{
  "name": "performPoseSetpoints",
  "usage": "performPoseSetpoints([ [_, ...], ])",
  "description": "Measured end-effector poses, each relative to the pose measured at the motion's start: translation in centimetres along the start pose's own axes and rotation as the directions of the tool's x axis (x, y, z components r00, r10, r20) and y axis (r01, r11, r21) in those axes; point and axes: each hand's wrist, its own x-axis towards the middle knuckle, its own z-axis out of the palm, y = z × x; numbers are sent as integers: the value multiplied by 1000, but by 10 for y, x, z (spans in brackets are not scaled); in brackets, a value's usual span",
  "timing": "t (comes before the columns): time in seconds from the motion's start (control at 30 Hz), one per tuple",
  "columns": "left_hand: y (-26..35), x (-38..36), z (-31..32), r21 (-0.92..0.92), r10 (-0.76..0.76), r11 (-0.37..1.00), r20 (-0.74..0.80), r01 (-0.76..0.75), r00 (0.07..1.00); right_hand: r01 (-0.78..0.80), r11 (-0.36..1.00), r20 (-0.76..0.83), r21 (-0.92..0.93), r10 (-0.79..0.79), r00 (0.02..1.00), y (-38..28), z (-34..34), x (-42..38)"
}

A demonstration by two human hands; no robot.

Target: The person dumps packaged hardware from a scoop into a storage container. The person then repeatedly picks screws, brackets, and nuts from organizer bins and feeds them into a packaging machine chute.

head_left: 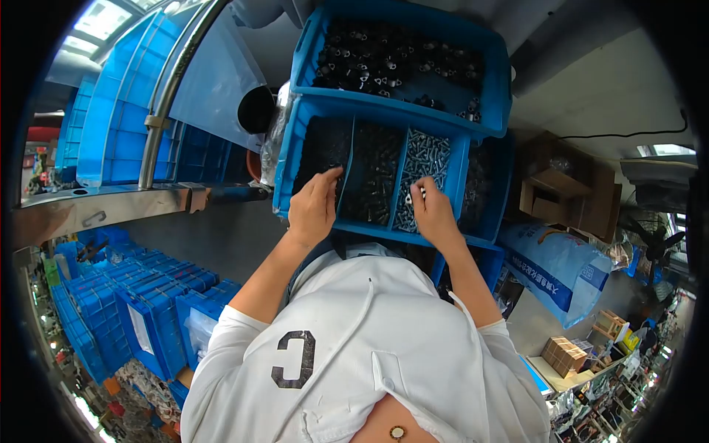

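A blue divided bin (288, 159) stands in front of me with small parts sorted in its compartments. My left hand (313, 208) is over the left compartment of fine black parts (325, 140), its thumb and fingers pressed together near the thin divider (351, 159). What they pinch is too small to make out. Above the compartment of silver screws (427, 156), my right hand (436, 214) has its fingertips closed around a small shiny metal part (410, 198). Dark screws (377, 166) fill the compartment between the hands.
Behind stands another blue bin (399, 100) with black metal-tipped pieces (369, 55). A metal rail (111, 210) and stacked blue crates (148, 310) are on the left. To the right are a cardboard box (565, 184) and a blue-and-white sack (557, 269).
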Motion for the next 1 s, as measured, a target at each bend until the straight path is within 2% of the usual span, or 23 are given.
performPoseSetpoints([
  [0.07,1,8,-2,-118,-123,984,65,130,990,-69,992,-1,103,70,998,5,-3,8],
  [0.1,0,17,-2,-160,-168,968,161,194,973,-98,983,-5,156,100,995,6,-6,14],
  [0.13,-1,27,-1,-197,-205,946,258,259,944,-253,883,77,396,243,967,10,-7,18],
  [0.17,0,36,1,-226,-235,918,353,326,906,-320,733,146,600,292,945,9,-12,18],
  [0.2,9,45,5,-137,-167,961,399,239,901,-372,535,227,759,319,920,5,-20,17],
  [0.23,8,46,19,23,53,998,336,-64,940,-409,299,312,862,322,894,4,-25,16],
  [0.3,32,59,33,311,33,922,527,-229,849,-418,150,349,896,344,872,9,-26,13],
  [0.33,28,62,46,383,51,863,584,-331,810,-420,83,362,904,376,853,11,-25,12],
  [0.4,11,71,74,487,62,697,690,-527,721,-401,-53,388,914,400,830,14,-25,13],
  [0.47,4,79,81,476,8,699,741,-533,672,-361,-193,409,912,391,825,13,-24,14],
  [0.53,-5,84,84,461,1,699,764,-547,646,-319,-223,384,921,393,836,12,-23,17],
  [0.63,25,101,52,333,29,844,755,-420,656,-265,-265,354,927,390,850,19,-19,20],
  [0.7,54,111,43,199,126,882,774,-427,620,-218,-297,330,930,407,852,18,-12,21],
  [0.77,84,114,39,22,266,897,771,-442,579,-225,-254,310,941,374,874,9,-12,21],
  [0.83,85,106,62,-12,258,911,797,-412,546,-233,-199,290,952,337,896,2,-8,21],
  [0.87,83,102,74,54,256,869,801,-491,541,-236,-165,278,958,321,905,0,-5,19],
  [0.9,82,100,74,26,281,890,755,-455,593,-236,-128,264,963,304,915,-2,-5,19],
  [0.93,81,96,71,-7,303,907,704,-420,642,-254,-202,293,946,193,936,39,5,24],
  [1.0,81,91,47,-63,291,944,622,-323,727,-283,-221,333,933,240,912,30,2,27],
])
